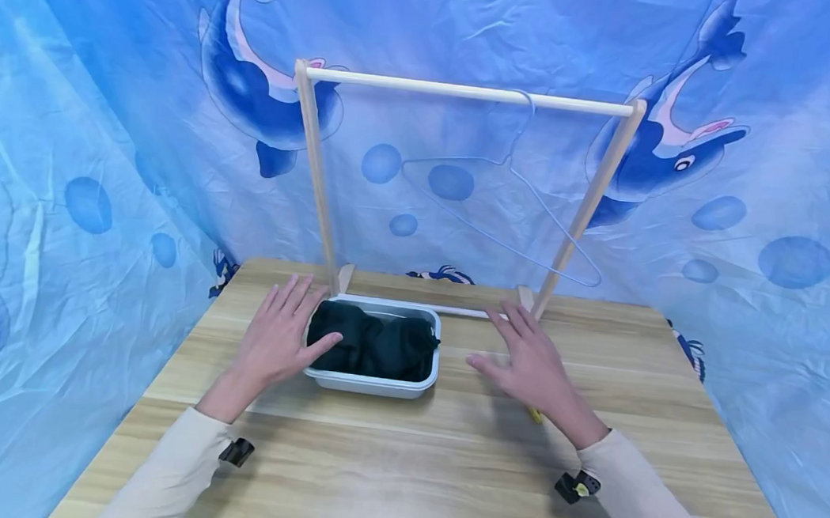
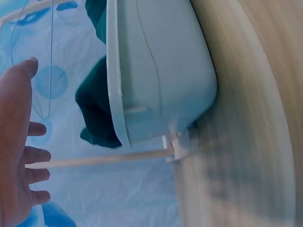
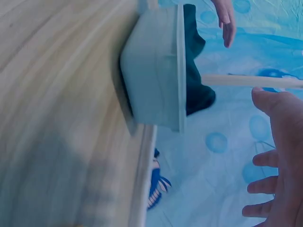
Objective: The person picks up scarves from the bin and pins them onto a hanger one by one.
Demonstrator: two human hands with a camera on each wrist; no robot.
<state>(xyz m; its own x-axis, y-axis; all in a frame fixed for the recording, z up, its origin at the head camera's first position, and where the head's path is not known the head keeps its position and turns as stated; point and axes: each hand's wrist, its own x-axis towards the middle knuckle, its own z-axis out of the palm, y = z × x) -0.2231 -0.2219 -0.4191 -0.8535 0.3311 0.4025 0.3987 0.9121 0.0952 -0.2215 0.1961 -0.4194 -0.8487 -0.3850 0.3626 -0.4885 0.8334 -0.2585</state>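
A blue dolphin-print curtain (image 1: 768, 193) hangs behind a wooden table (image 1: 374, 462); on the table stands a rack (image 1: 411, 84), a hanger (image 1: 510, 162) hooked over its bar; near the rack's left post sits a white basin (image 1: 379, 386), dark green cloth (image 1: 388, 348) inside; above the basin's left end hovers the left hand (image 1: 278, 338), fingers spread, holding nothing; rightward, the right hand (image 1: 530, 365), fingers extended, empty.

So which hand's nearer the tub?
Left. In the head view, the left hand overlaps the left edge of the tub; the right hand is off its right side, with a gap.
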